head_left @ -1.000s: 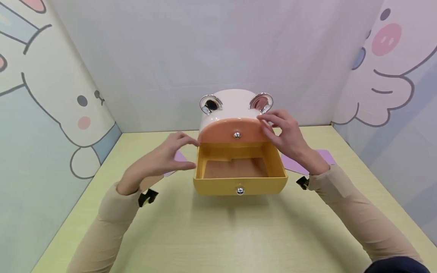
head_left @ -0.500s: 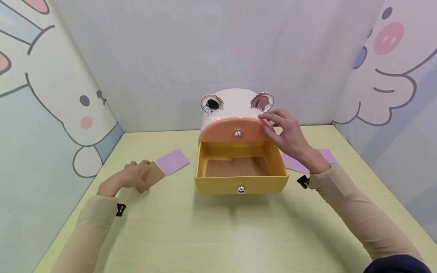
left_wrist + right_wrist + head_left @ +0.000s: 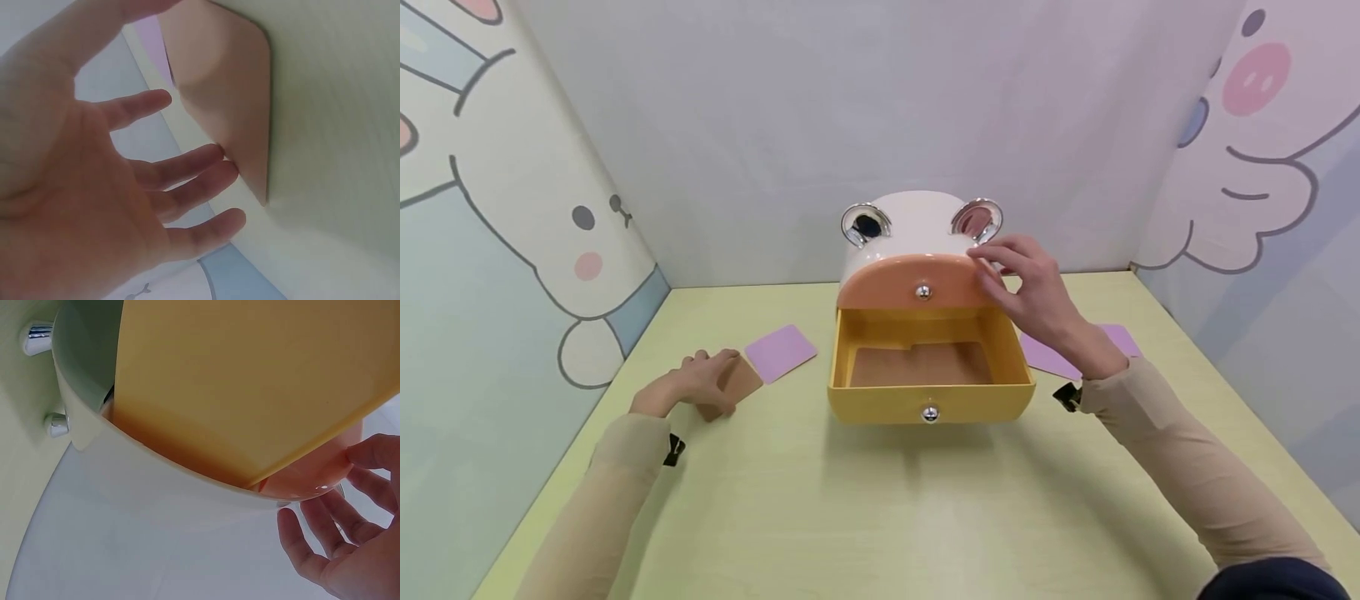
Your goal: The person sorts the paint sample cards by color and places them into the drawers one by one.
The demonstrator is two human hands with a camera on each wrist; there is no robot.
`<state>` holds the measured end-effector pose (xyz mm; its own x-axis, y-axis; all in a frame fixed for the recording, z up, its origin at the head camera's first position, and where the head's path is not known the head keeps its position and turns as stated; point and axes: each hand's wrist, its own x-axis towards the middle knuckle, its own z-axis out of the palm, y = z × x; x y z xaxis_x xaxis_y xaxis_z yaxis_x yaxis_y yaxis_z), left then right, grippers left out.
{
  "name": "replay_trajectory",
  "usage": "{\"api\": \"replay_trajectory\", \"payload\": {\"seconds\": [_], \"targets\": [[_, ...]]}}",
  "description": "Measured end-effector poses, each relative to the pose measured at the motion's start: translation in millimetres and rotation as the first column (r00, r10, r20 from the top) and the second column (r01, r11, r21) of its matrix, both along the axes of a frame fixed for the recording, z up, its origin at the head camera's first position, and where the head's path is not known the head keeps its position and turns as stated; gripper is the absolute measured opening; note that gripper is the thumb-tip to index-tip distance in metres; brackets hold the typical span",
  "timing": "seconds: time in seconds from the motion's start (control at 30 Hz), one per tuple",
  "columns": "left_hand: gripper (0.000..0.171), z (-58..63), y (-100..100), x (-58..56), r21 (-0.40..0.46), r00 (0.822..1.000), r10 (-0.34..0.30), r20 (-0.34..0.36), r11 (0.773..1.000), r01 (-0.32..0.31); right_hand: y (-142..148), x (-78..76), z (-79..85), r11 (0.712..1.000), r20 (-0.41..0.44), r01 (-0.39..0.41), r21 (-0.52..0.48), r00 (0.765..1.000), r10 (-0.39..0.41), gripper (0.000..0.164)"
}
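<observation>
A white drawer box (image 3: 917,218) with two silver-rimmed ears faces me. Its orange upper drawer (image 3: 887,287) is in, while the yellow lower drawer (image 3: 872,406) is pulled out with a brown sheet (image 3: 891,367) on its floor. My right hand (image 3: 1033,287) holds the box's upper right edge; in the right wrist view the thumb touches the orange front and bent fingers lie along the white shell. At the left, my left hand (image 3: 696,385) spans a brown card (image 3: 741,379) lying on the table. Its loosely spread fingers (image 3: 200,169) reach the card's edge in the left wrist view.
A lilac card (image 3: 781,353) lies between the brown card and the box. More lilac cards (image 3: 1120,340) lie right of the box, partly behind my right wrist. Cartoon-printed panels (image 3: 587,167) stand along the table's sides, with a plain one at the back.
My left hand has gone from beside the yellow drawer out left and down to the brown card, then shifted slightly right over it. My right hand stays on the box.
</observation>
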<state>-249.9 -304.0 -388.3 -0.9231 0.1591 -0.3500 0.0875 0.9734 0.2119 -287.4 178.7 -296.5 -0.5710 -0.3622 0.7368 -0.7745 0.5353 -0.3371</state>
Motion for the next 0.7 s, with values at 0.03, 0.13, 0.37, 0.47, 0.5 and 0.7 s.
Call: {"api": "replay_trajectory", "payload": {"seconds": [0.03, 0.13, 0.37, 0.47, 0.5, 0.7], "targets": [[0.095, -0.7, -1, -1.2, 0.004, 1.0, 0.002, 0.002, 1.0, -0.002, 0, -0.1, 0.1, 1.0, 0.001, 0.0, -0.001, 1.0, 0.0, 0.023], [0.095, -3.3, -4, -4.6, 0.01, 1.0, 0.009, 0.002, 1.0, -0.009, 0, 0.0, 0.1, 1.0, 0.004, 0.002, -0.002, 1.0, -0.002, 0.023], [0.097, -6.6, -6, -7.5, -0.035, 0.999, 0.039, -0.004, 0.999, -0.039, -1, -0.3, -0.8, 1.0, -0.009, 0.006, 0.003, 1.0, -0.006, 0.023], [0.097, -6.6, -6, -8.2, -0.058, 0.999, 0.044, -0.012, 0.997, -0.045, -1, -0.4, -0.6, 1.0, -0.008, 0.009, 0.004, 1.0, -0.009, 0.023], [0.097, -6.2, -6, -8.5, -0.061, 0.999, 0.048, -0.013, 0.997, -0.048, -1, -0.3, -0.6, 1.0, -0.007, 0.01, 0.004, 1.0, -0.01, 0.023], [0.102, -6.4, -7, -12.7, -0.078, 0.997, 0.072, -0.033, 0.994, -0.075, -1, 0.7, -0.3, 1.0, -0.001, 0.011, -0.003, 1.0, -0.011, 0.023]]}}
